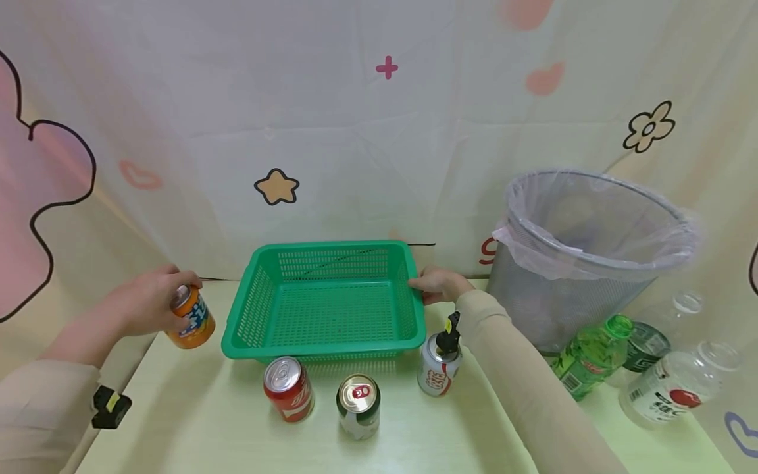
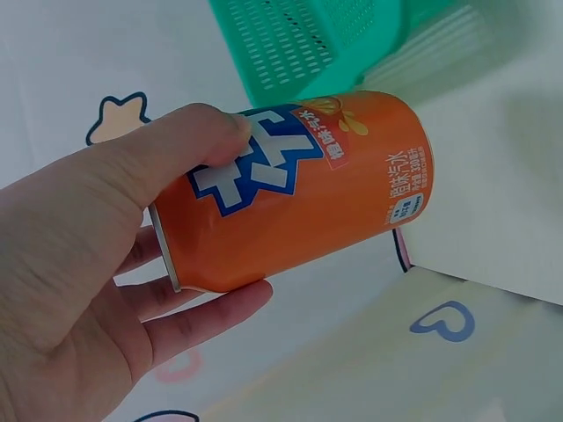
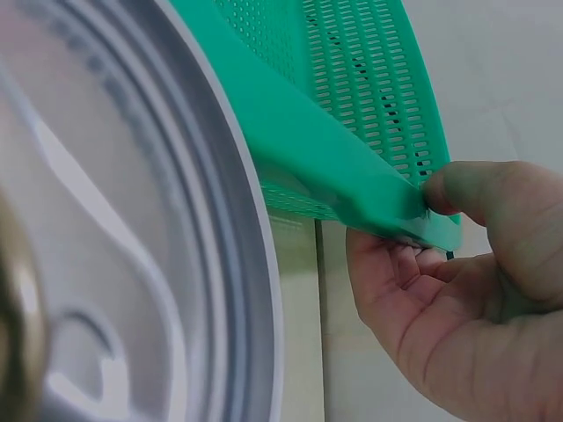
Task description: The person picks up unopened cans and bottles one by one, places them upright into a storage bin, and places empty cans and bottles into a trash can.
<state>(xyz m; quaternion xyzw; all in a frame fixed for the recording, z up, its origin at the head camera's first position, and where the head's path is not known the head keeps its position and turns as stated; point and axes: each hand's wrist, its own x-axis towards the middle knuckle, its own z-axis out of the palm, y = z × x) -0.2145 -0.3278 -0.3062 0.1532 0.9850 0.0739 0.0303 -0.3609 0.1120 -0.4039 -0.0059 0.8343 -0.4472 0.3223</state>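
On the left side, my left hand (image 1: 152, 299) grips an orange soda can (image 1: 194, 319), held tilted above the table's left edge. The left wrist view shows the thumb and fingers around the upper end of that orange can (image 2: 299, 193). A green plastic basket (image 1: 324, 347) sits at the middle of the table. My right hand (image 1: 441, 284) pinches its right rim; in the right wrist view the thumb lies over the basket rim (image 3: 352, 176) with curled fingers beneath. A white can (image 1: 437, 372) stands under the right wrist, its lid filling the left of that wrist view.
In front of the basket stand a red can (image 1: 290, 392) and a dark green-and-white can (image 1: 358, 411). A mesh bin (image 1: 533, 303) with a clear liner is at the back right. Beside it are a green bottle (image 1: 592, 359), a clear labelled bottle (image 1: 669, 388) and another clear bottle (image 1: 681, 316).
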